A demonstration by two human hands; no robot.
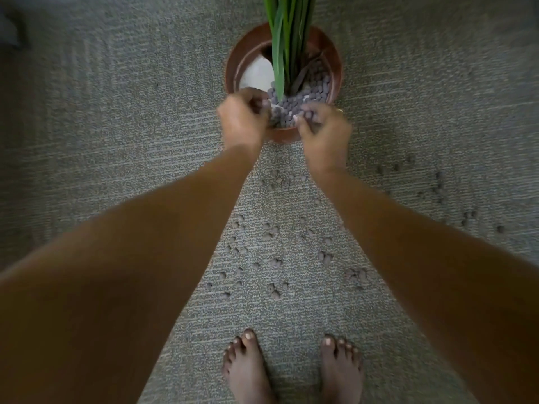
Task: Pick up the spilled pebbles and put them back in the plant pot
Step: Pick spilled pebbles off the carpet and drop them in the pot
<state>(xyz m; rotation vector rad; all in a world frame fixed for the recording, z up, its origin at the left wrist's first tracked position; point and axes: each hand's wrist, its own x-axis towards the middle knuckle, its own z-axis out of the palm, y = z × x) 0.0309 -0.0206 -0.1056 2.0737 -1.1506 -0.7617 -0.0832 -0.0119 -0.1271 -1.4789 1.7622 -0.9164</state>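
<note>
Both hands are at the plant pot (233, 68). It stands upright on the carpeted floor (116, 126), its round mouth facing straight up and its green leaves (287, 30) rising along that vertical axis. The left hand (242, 121) hovers over the near-left rim with its fingers curled inward. The right hand (325, 129) is at the near-right rim, fingers bent down onto the pebble bed (315, 86). Both are blurred, so I cannot tell whether either one has stones in its grasp. Inside the pot, grey stones fill the near and right side, and a white patch (256, 71) lies bare on the left. The spilled pebbles (271, 231) lie loose on the floor in a long band running from just below the pot back towards the bare feet (248, 365). A thinner scatter trails off well to the right. The stones themselves are roundish, with no clear long axis.
</note>
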